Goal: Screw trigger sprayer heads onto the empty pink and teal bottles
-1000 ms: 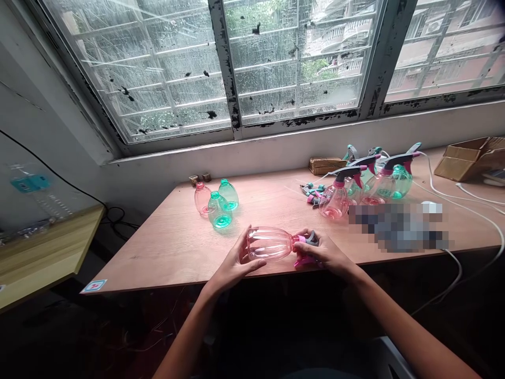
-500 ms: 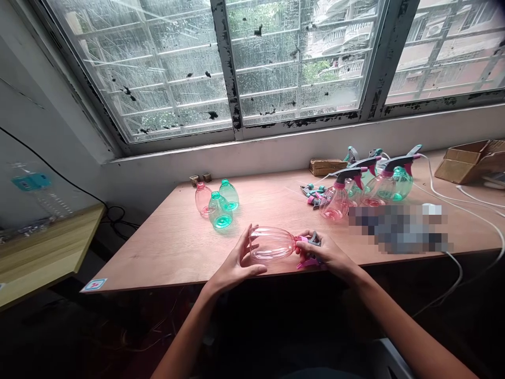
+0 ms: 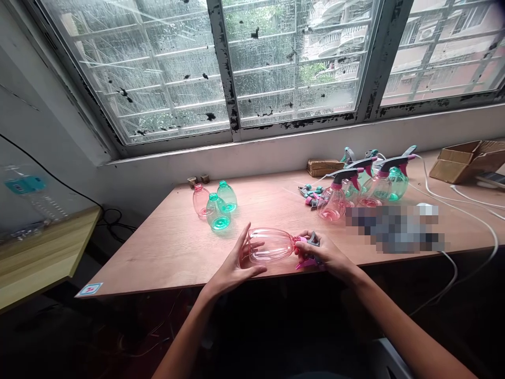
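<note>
A clear pink bottle [image 3: 272, 245] lies on its side at the near edge of the wooden table [image 3: 165, 247]. My left hand [image 3: 235, 263] cups its base, thumb under and fingers over it. My right hand [image 3: 325, 253] is wrapped round the pink and grey spray head [image 3: 310, 248] at the bottle's neck. Both forearms reach in from the bottom of the view.
Three empty bottles, one pink and two green [image 3: 215, 202], stand at the back left. Several finished spray bottles [image 3: 365, 181] and loose spray heads [image 3: 311, 193] sit at the back right, with a small cardboard box [image 3: 324, 167], a larger carton [image 3: 463, 159] and white cables [image 3: 461, 202].
The left hand's fingers have shifted on the bottle's base, the index finger now lifted. The bottle and right hand stay almost in place; the view has moved slightly.
</note>
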The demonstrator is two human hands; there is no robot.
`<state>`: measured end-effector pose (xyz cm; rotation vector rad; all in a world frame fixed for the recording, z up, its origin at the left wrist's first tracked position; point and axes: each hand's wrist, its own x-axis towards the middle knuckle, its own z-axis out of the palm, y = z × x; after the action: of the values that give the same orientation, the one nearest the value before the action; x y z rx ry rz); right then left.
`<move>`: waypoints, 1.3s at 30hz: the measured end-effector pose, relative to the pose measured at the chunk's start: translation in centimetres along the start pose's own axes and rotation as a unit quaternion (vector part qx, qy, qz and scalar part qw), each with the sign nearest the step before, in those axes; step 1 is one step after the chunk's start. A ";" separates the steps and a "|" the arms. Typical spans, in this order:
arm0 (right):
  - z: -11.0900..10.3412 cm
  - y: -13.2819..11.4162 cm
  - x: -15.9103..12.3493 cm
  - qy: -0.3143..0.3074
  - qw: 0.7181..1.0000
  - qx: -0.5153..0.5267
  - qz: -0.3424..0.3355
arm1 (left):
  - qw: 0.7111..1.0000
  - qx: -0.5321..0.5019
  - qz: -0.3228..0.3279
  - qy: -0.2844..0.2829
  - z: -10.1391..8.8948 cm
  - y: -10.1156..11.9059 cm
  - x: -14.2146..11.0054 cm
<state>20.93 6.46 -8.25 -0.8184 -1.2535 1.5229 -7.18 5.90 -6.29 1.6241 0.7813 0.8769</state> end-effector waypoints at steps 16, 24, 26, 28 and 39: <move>-0.5 0.5 0.1 -0.001 1.000 0.007 -0.009 | 1.000 -0.014 -0.008 -0.002 0.1 0.0 0.0; -0.2 0.3 0.1 0.004 1.000 0.018 -0.008 | 1.000 0.004 -0.006 -0.003 0.1 0.2 -0.1; -0.2 0.3 0.1 0.004 1.000 0.022 -0.004 | 1.000 -0.002 -0.008 -0.004 0.1 0.2 -0.2; -0.2 0.4 0.1 0.007 1.000 0.023 -0.001 | 1.000 -0.011 -0.010 -0.004 0.2 0.3 -0.2; -0.2 0.2 0.1 0.006 1.000 0.021 -0.006 | 1.000 -0.006 -0.005 -0.003 0.2 0.1 -0.2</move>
<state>21.01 6.61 -8.51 -0.7905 -1.2116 1.5280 -7.13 5.58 -6.21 1.6107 0.7779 0.8675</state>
